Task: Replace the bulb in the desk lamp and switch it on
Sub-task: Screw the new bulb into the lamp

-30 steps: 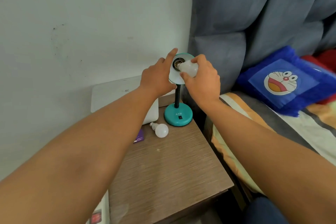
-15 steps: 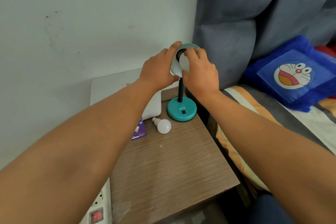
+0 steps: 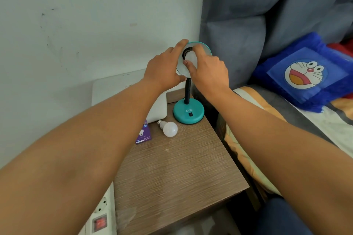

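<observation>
A teal desk lamp with a round base (image 3: 188,113) and a black flexible neck stands at the back of the wooden bedside table (image 3: 177,173). Its shade (image 3: 205,47) faces me. My left hand (image 3: 164,69) grips the shade's left rim. My right hand (image 3: 209,71) holds a white bulb (image 3: 192,57) whose cap sits in the dark socket inside the shade. A second white bulb (image 3: 169,128) lies loose on the table, left of the base. A black rocker switch (image 3: 190,114) sits on the front of the base.
A purple bulb package (image 3: 143,135) lies left of the loose bulb. A white box (image 3: 158,108) leans against the wall behind. A power strip (image 3: 101,213) with a red switch is at lower left. The bed with a blue cartoon pillow (image 3: 305,74) is right.
The bulb went from just outside the shade into the socket. My right hand closed in on it and its fingers have shifted around it. The left hand stayed on the shade.
</observation>
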